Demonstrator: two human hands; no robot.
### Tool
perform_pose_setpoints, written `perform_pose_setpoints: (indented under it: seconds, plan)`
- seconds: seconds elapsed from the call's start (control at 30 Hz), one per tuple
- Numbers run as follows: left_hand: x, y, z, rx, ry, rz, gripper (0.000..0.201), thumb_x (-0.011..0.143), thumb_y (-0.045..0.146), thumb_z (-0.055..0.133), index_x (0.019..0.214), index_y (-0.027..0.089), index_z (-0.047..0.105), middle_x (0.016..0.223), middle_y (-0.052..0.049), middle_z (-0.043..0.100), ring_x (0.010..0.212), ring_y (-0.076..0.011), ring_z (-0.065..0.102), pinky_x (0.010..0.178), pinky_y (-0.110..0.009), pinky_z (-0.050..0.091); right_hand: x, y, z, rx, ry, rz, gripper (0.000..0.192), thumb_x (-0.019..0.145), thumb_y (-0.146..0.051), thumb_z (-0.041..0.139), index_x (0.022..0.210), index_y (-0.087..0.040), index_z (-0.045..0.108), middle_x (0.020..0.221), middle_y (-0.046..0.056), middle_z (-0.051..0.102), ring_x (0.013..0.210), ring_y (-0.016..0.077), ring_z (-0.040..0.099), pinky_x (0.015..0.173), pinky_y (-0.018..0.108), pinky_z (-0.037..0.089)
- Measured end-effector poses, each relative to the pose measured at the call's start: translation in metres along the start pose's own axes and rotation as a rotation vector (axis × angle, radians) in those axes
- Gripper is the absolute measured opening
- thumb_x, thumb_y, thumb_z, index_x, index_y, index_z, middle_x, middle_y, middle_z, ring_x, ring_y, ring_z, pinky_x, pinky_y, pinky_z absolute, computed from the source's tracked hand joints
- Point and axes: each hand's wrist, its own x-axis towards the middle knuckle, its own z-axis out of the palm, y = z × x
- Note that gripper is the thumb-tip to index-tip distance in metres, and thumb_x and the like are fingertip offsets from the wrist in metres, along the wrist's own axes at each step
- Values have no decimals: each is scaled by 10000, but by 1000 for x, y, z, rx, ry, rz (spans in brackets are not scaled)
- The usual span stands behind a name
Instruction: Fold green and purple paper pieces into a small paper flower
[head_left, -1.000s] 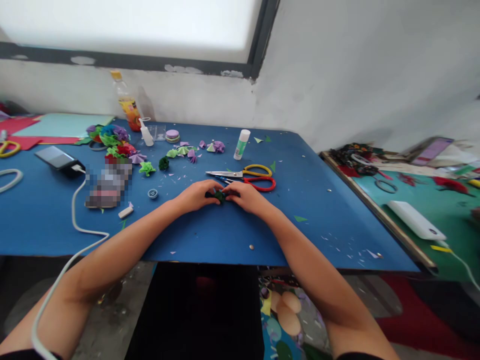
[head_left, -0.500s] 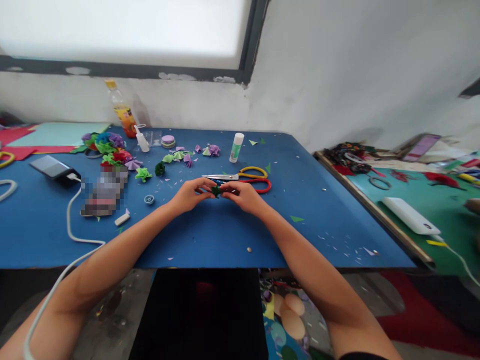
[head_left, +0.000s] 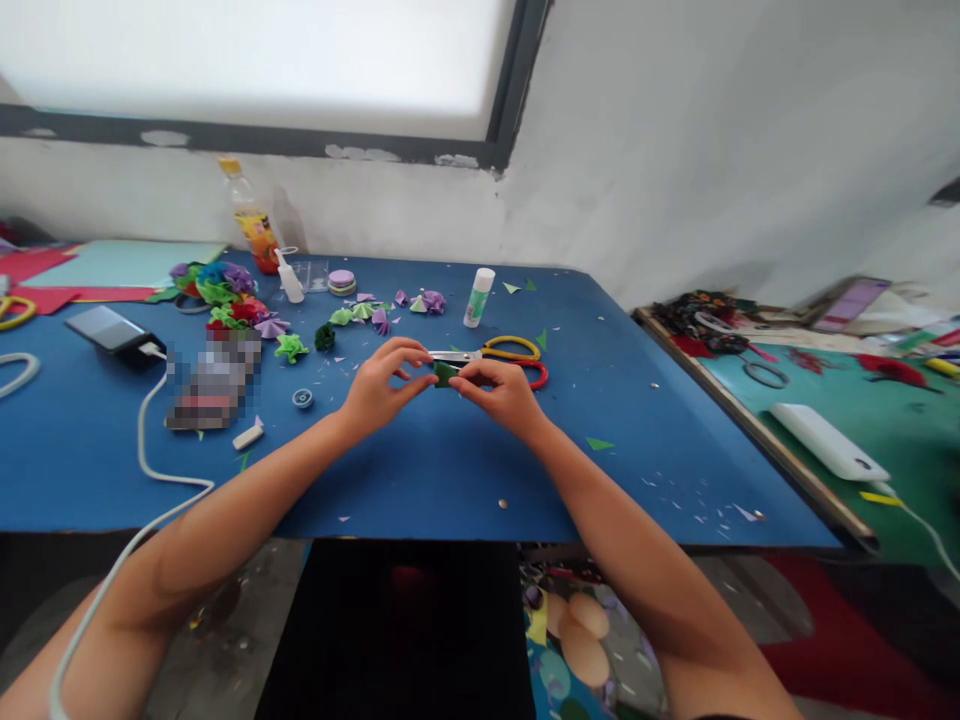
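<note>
A small dark green piece of paper point(head_left: 444, 375) stands between my two hands above the blue table. My right hand point(head_left: 501, 395) pinches its right edge between thumb and fingers. On the other side, my left hand point(head_left: 382, 385) has its thumb and fingers apart, with the thumb tip at or very near the paper's left edge; whether it touches I cannot tell. Just behind the hands lie scissors point(head_left: 511, 348) with one yellow and one red handle, partly hidden by my right hand. A dark green paper flower point(head_left: 325, 337) rests to the left, beside a bright green one point(head_left: 291, 348).
A glue stick point(head_left: 479, 298) stands behind the scissors. Leftward are a glue bottle point(head_left: 289, 278), a drink bottle point(head_left: 256, 225), purple paper pieces point(head_left: 271, 326), a phone point(head_left: 112, 330) and its white cable point(head_left: 142, 430). Paper scraps point(head_left: 600, 444) dot the blue table point(head_left: 420, 480).
My left fingers have spread and drawn back from the green paper. The paper now shows a flatter face and stays in my right hand. The camera view has shifted slightly.
</note>
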Motion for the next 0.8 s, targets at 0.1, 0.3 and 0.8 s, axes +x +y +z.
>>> perform_pose_setpoints:
  seconds: [0.1,0.3,0.8]
  plan:
    - [-2,1,1,242,18,279,149,801,311,622,859,175,623,845,-38,654,784,-116,619,704,-215,508,-1,-5,4,-18,43,10,314,763,-455,606,672,-156,622,598,0,563,539,94,468,517,219,379]
    - [-5,0,7,387,18,341,150,839,294,576,804,164,642,758,-23,663,679,-99,616,615,-178,466,-4,-12,13,1,39,-22,333,795,-452,579,674,-151,650,581,3,586,521,90,475,508,214,375]
    - [-7,-8,11,114,-114,-10,249,900,260,434,833,126,633,810,-58,621,683,-101,566,618,-193,451,-6,-7,14,-137,13,-35,134,803,-242,562,746,-145,635,651,5,595,548,91,490,532,208,386]
